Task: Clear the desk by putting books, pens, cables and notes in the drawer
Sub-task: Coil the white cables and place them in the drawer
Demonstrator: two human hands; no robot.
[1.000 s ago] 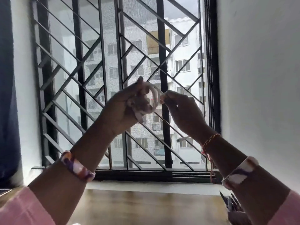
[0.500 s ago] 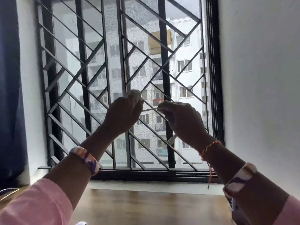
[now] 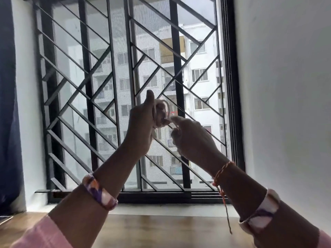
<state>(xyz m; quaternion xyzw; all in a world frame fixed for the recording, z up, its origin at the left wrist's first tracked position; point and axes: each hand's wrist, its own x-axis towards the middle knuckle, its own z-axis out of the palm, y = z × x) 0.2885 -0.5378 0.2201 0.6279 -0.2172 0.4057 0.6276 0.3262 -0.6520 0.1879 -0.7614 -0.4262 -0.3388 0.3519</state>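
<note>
A white cable (image 3: 162, 111) is coiled into a small bundle, held up in front of the window at chest height. My left hand (image 3: 141, 126) grips the coil, thumb pointing up. My right hand (image 3: 192, 138) pinches the loose end of the cable just right of the coil, fingertips touching it. Both hands are raised well above the wooden desk (image 3: 161, 228). The drawer is not in view.
A black window grille (image 3: 114, 97) fills the background, with a white wall (image 3: 286, 104) on the right and a dark curtain (image 3: 7, 104) on the left. A white sill (image 3: 161, 208) runs behind the desk. A dark flat edge (image 3: 4, 219) shows at far left.
The hands dropped and pulled the cable taut between them, then rose again; the coil now sits bundled in my left hand with my right hand winding the end around it.
</note>
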